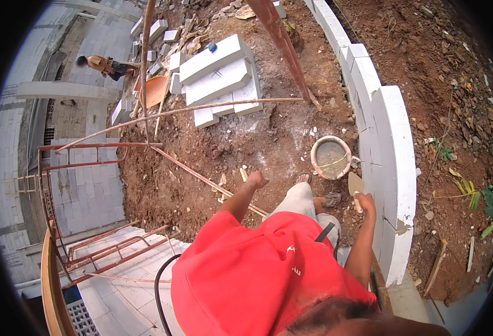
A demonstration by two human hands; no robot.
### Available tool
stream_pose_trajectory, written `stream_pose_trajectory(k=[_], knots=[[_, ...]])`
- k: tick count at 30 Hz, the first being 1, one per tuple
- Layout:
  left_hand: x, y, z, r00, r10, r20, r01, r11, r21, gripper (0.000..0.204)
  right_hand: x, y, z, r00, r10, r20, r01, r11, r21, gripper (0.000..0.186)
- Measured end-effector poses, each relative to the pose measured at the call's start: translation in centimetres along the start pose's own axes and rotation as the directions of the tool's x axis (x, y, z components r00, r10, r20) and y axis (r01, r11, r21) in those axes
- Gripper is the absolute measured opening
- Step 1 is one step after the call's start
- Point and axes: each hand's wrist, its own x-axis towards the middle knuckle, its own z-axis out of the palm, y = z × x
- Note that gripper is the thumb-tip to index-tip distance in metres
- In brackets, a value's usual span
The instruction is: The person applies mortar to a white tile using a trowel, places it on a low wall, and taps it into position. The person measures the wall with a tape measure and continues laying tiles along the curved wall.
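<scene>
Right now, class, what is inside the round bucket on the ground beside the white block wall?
The round bucket holds a grey, wet-looking mix nearly to its rim, with a thin strand across the surface. Anything beneath that surface, including the bucket's bottom, is covered and cannot be seen.

The flat-bladed trowel with a pale wooden handle (356,187) in the right hand (365,203) has a dull, mortar-dusted blade. Beside it the round, mortar-crusted bucket (331,158) holds wet grey mix with a faint sheen, its rim rough and caked. The curved wall of white blocks (395,140) looks chalky and matt, smooth-faced with one chipped corner. The stack of white rectangular blocks (218,78) has the same powdery finish. The red-brown earth (201,151) is crumbly and dry. The thin rusty metal bars (98,147) are rough, flaking orange. The red cloth shirt (257,274) is soft and matt.
</scene>
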Motion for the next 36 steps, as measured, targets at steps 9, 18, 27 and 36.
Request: stream_pose_trajectory(k=[9, 18, 27, 36], knots=[[-9.2, -12.6, 5.6, 0.931, -0.347, 0.110, 0.363, 0.866, -0.344, 0.052, 11.1, -8.4, 7.0, 0.974, 0.225, 0.009, -0.223, 0.958, 0.183, 0.033], [-5.4, -3.0, 2.8, 0.958, -0.275, -0.076, 0.133, 0.665, -0.735, 0.033, 14.0, -6.2, 11.0, 0.977, 0.209, -0.039, -0.192, 0.946, 0.262, 0.029], [0.6, -6.0, -14.5, 0.650, -0.434, -0.624, -0.338, 0.571, -0.749, 0.022, 12.5, -8.3, 9.1, 0.984, 0.135, -0.114, -0.079, 0.913, 0.400, 0.023], [1.6, -23.1, -44.5, -0.174, -0.368, -0.913, -0.316, 0.899, -0.302, 0.062, 8.3, -16.4, 17.9, 0.962, 0.198, -0.191, -0.154, 0.962, 0.224, 0.022]])
